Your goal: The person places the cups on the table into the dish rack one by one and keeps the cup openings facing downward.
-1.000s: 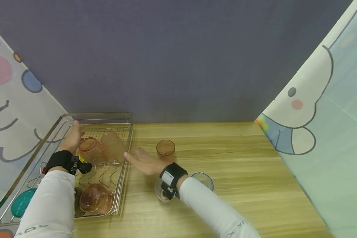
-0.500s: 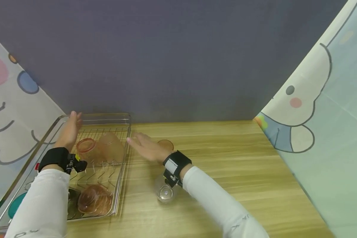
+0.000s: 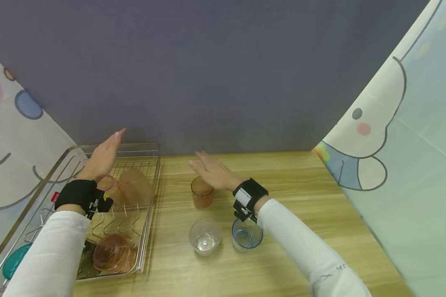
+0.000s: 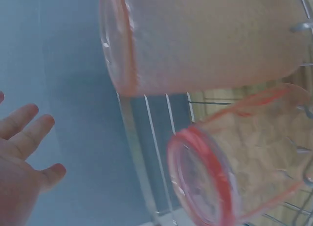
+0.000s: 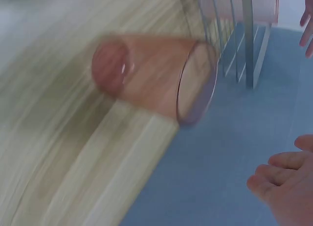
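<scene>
My left hand [image 3: 101,160] hovers over the back of the wire dish rack [image 3: 153,198] with fingers extended, holding nothing. Below it lean two translucent orange cups, one with a reddish rim [image 3: 109,186] and a frosted one [image 3: 136,189]. In the left wrist view the frosted cup [image 4: 215,40] and the red-rimmed cup [image 4: 210,172] lie apart from the fingers. My right hand [image 3: 217,172], also holding nothing, is raised over an amber glass [image 3: 202,199] standing on the table. The right wrist view shows that glass [image 5: 151,74] clear of the fingers.
Nearer the front of the wooden table [image 3: 301,231] stand a clear glass [image 3: 205,239] and a blue-rimmed glass [image 3: 247,237]. Amber dishes [image 3: 113,252] and a teal dish [image 3: 16,260] occupy the rack's front. A grey panel [image 3: 223,82] rises behind the table.
My left hand has lifted away from the cups and swung right. My right hand has moved from the rack's side to the right and back, over the amber glass. The cups stayed in the rack.
</scene>
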### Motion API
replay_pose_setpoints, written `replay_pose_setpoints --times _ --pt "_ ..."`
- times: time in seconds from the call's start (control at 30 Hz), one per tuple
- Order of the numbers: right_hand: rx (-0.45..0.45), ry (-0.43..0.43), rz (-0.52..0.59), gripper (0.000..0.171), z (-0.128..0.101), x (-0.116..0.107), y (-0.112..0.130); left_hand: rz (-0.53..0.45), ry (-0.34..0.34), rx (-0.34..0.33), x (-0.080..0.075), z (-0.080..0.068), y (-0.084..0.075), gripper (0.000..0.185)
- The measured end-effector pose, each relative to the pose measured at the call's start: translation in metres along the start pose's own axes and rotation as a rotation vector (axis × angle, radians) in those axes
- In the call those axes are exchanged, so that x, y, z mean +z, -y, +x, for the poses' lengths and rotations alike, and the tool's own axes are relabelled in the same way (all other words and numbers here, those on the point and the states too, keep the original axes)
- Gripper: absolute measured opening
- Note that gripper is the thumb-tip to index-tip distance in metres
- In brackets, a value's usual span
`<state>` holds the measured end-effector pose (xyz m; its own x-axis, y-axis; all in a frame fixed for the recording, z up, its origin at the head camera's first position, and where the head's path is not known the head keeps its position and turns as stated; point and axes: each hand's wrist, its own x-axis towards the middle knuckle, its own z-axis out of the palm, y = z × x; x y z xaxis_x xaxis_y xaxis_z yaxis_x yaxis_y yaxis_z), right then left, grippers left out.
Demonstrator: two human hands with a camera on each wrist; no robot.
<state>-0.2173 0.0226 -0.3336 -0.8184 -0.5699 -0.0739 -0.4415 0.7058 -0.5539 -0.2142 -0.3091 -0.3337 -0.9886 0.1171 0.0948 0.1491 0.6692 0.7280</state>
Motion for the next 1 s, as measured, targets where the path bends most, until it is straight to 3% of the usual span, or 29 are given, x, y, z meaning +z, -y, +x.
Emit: replay_pose_setpoints --times 0.17,0.4,0.53,0.77,1.0 --pt "0.014 -0.032 -0.008 0.071 -0.006 -0.018 -0.021 0.002 0.048 0.024 0.007 0.005 -0.013 0.060" --pt "0.054 -0.061 0.056 0.073 -0.024 -0.041 -0.049 -0.111 0.152 0.009 0.021 0.012 -0.026 0.057" --pt "0.071 -0.066 0.045 0.073 -0.034 -0.049 -0.065 -0.121 0.159 0.034 0.029 0.014 -0.033 0.055" --pt "0.058 -0.042 -0.137 0.069 -0.053 -0.056 -0.081 -0.061 0.181 0.150 0.049 0.015 -0.047 0.055" --pt "-0.018 -0.001 -0.303 0.072 -0.068 -0.048 -0.083 0.131 0.157 0.238 0.068 0.022 -0.053 0.054"
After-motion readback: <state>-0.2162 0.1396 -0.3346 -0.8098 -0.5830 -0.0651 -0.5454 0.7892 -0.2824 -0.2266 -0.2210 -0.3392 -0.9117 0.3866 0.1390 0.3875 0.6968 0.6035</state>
